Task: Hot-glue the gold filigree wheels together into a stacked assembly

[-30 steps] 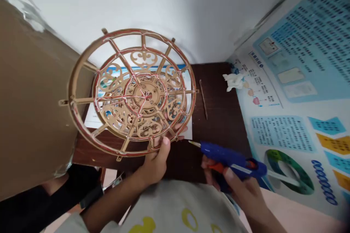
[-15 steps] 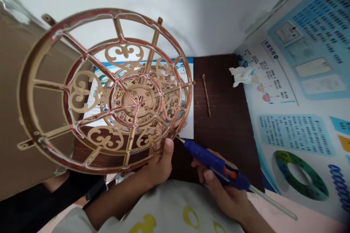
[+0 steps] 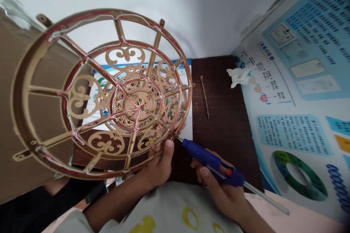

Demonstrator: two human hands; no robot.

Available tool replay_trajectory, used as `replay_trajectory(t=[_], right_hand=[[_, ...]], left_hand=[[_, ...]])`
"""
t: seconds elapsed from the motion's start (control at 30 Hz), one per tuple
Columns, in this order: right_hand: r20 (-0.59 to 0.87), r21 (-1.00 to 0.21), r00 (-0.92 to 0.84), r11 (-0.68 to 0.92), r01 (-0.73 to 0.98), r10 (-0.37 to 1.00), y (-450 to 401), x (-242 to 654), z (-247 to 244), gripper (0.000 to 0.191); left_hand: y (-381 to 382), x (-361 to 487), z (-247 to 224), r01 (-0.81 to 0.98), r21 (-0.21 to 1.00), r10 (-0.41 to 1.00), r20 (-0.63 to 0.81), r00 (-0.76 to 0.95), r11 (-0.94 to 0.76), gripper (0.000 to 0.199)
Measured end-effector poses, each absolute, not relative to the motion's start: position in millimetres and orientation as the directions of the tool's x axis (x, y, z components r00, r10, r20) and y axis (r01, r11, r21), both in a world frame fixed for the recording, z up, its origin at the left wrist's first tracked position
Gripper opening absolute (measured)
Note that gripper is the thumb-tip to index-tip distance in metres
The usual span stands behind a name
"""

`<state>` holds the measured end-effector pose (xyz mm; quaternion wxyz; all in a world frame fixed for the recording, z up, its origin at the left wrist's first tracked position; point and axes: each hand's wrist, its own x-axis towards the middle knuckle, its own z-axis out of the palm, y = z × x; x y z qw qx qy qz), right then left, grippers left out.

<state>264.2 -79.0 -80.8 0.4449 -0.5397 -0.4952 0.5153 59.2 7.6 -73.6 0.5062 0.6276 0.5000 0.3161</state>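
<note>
My left hand (image 3: 161, 162) grips the lower right rim of a round gold frame (image 3: 127, 156), its thumb on the near side and the other fingers partly hidden behind. The frame stands tilted, with spokes, scrollwork and red and white wires along its rings. My right hand (image 3: 218, 185) is wrapped round a blue glue gun (image 3: 202, 154) with an orange part and a clear stick out of its back. The gun's metal tip is at the rim, close to my left thumb; whether it touches cannot be made out.
Behind the frame, more gold frames lie over a printed sheet (image 3: 188, 116) on the dark table (image 3: 224, 116). A thin brown stick (image 3: 204, 96) and crumpled white tissue (image 3: 238, 76) lie to the right. Cardboard (image 3: 16, 116) and a person's dark sleeve (image 3: 68, 198) are at the left.
The gold frame has shifted slightly left and down at its left side. The glue gun has moved a little left, its tip staying near the rim. Both hands keep their hold.
</note>
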Motion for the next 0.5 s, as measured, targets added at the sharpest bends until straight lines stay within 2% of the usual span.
replay_trajectory(t=[0.13, 0.5], right_hand=[[-0.133, -0.987, -0.008, -0.131, 0.093, 0.991, -77.9, 261.8, -78.8, 0.018], [-0.137, -0.978, 0.044, -0.142, 0.149, 0.990, -79.4, 259.9, -79.4, 0.031]], left_hand=[[8.9, 59.9, -69.1, 0.420, 0.901, 0.928, -0.057, 0.367, -0.111, 0.048], [8.1, 63.0, -69.5, 0.360, 0.931, 0.934, -0.068, 0.350, -0.067, 0.049]])
